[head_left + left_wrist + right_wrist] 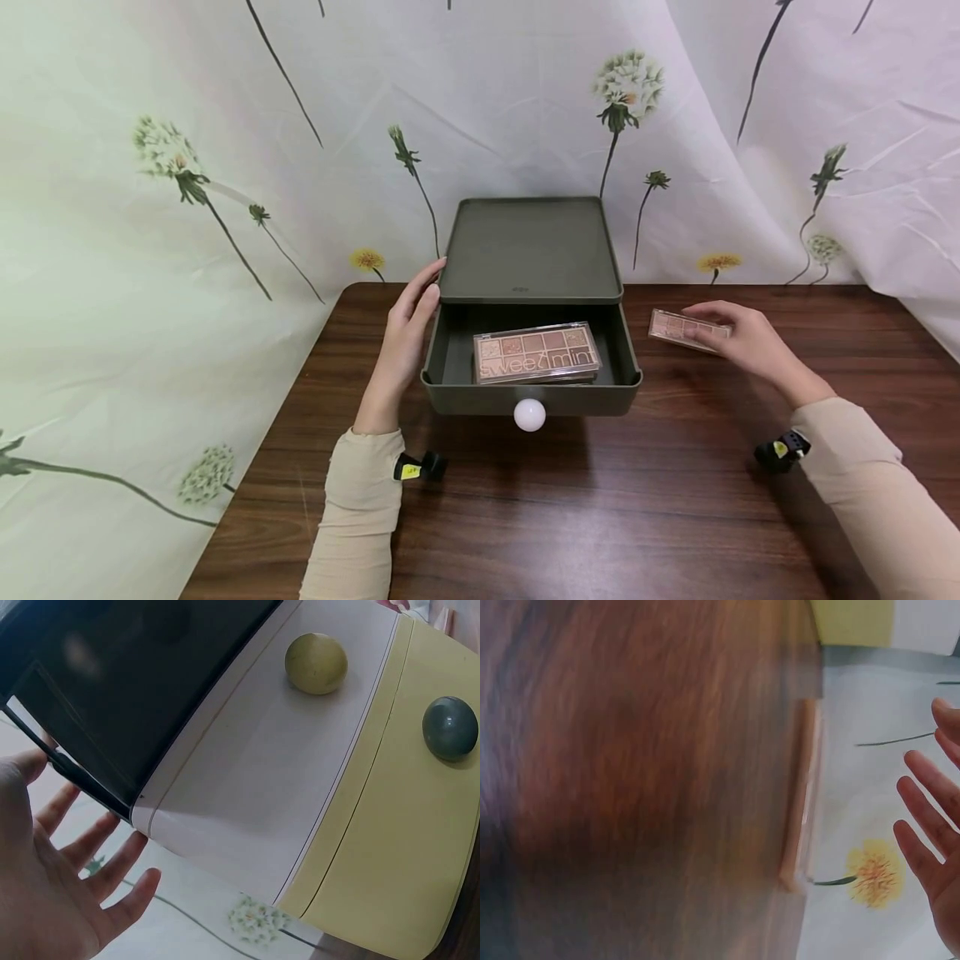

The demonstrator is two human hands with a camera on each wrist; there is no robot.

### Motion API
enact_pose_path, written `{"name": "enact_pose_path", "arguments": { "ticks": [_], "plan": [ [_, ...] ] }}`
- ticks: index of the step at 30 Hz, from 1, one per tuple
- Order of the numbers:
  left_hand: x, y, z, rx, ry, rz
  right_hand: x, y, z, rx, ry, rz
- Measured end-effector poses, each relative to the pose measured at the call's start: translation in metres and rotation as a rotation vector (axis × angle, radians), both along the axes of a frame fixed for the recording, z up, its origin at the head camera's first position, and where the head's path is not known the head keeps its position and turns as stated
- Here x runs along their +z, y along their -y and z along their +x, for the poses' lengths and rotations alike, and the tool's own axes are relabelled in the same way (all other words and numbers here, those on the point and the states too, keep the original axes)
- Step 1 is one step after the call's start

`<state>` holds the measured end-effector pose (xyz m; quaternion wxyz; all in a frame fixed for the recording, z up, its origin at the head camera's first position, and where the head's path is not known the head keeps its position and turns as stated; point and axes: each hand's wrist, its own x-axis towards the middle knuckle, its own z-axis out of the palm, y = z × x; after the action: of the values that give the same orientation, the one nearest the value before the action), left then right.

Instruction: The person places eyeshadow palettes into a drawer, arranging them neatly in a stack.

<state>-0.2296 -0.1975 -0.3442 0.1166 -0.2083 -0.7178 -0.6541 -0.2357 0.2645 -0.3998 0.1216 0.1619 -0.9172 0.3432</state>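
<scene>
An olive-green drawer box [532, 250] stands against the back cloth with its top drawer [468, 400] pulled out. In that drawer lies an eyeshadow palette [532, 354] with a clear lid, on top of something mostly hidden. My left hand [405, 333] rests along the box's left side; in the left wrist view this hand [82, 862] has its fingers spread at the drawer's edge. At the right, a smaller eyeshadow palette [667, 327] lies on the table under my right hand [742, 340]. The right wrist view shows that hand [937, 825] with its fingers extended, apart from the palette [802, 802].
Lower in the stack are a white drawer [232, 780] with a yellow knob [316, 664] and a yellow drawer [375, 855] with a dark knob [450, 727]. A flower-print cloth [510, 108] hangs behind the dark wooden table [660, 500].
</scene>
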Motion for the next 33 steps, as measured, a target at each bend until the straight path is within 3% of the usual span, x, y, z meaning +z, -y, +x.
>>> {"name": "enact_pose_path", "arguments": {
  "ticks": [18,26,33],
  "plan": [
    [0.0,0.0,-0.001,0.006,0.007,-0.002,-0.014,-0.023,-0.038,0.034,0.262,0.089],
    [-0.002,0.001,-0.001,0.009,0.007,-0.006,-0.026,-0.024,-0.046,0.07,0.262,0.069],
    [0.0,0.0,0.0,-0.001,-0.002,-0.003,-0.03,-0.02,-0.049,0.05,0.252,0.155]
  ]
}}
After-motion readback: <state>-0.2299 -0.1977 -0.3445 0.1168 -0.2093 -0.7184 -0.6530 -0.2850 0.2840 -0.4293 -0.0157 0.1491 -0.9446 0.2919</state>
